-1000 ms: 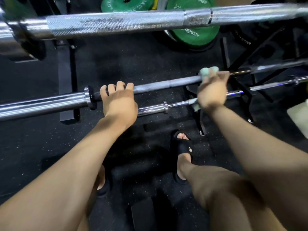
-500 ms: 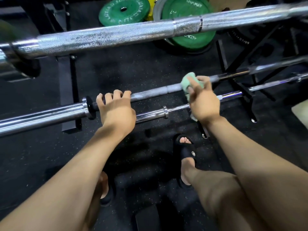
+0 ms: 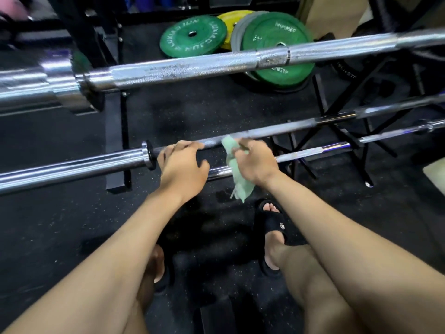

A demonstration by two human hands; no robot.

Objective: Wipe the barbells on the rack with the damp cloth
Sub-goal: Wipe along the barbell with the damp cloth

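Three barbells lie across the rack. The top barbell (image 3: pixel 216 65) runs across the upper view. Below it, the middle barbell (image 3: pixel 277 130) slopes up to the right, with its chrome sleeve (image 3: pixel 72 168) at the left. My left hand (image 3: pixel 183 165) grips its shaft just right of the collar. My right hand (image 3: pixel 255 162) holds a pale green cloth (image 3: pixel 238 184) against the same shaft, a little to the right; the cloth's tail hangs down. A thinner lower barbell (image 3: pixel 313 151) passes behind my right hand.
Green and yellow weight plates (image 3: pixel 192 36) lean at the back. Black rack legs (image 3: pixel 118 141) stand left, and a crossed black stand (image 3: pixel 337 141) right. The floor is black rubber. My sandalled right foot (image 3: pixel 272 227) stands below the bars.
My right hand has slid the cloth leftward along the middle barbell, from far right to close beside my left hand. The camera has tilted, showing more of the plates.
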